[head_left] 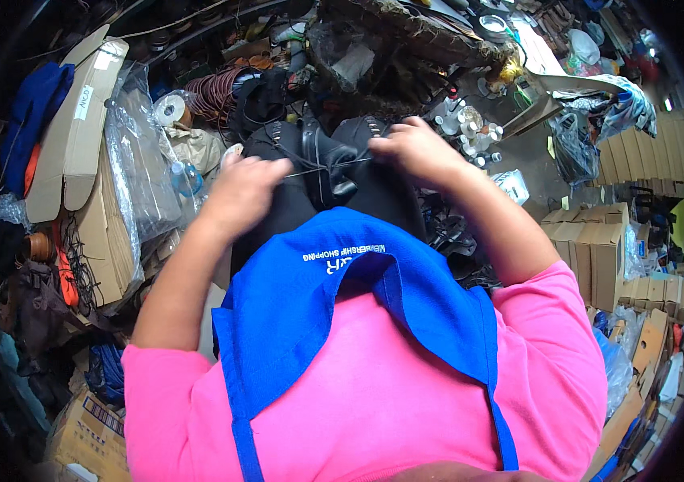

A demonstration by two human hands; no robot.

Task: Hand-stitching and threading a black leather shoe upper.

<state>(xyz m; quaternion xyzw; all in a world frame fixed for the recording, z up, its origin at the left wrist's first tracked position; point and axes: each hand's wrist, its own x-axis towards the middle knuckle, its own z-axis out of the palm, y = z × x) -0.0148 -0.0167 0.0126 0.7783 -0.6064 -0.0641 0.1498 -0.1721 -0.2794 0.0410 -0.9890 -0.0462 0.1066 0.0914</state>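
Observation:
A black leather piece [328, 165], shaped like a shoe or boot, lies between my knees on my black-clad lap. Stretched across it runs a thin cord [307, 172] that reaches from one hand to the other. My left hand [247, 191] is closed on the cord's left part, its fingers curled above my left thigh. A small pale thing [232, 151] shows by its knuckles; what it is I cannot make out. On the other side my right hand [418, 151] is closed too, pinching the cord near my right knee. The fingertips are partly hidden.
Several small white-capped bottles [470, 128] stand beyond my right hand. A spool [171, 109], coiled brown cord [217, 90] and a plastic bottle [186, 178] lie to the left. Cardboard sheets [77, 136] lean at far left; cardboard boxes [595, 241] stand at right.

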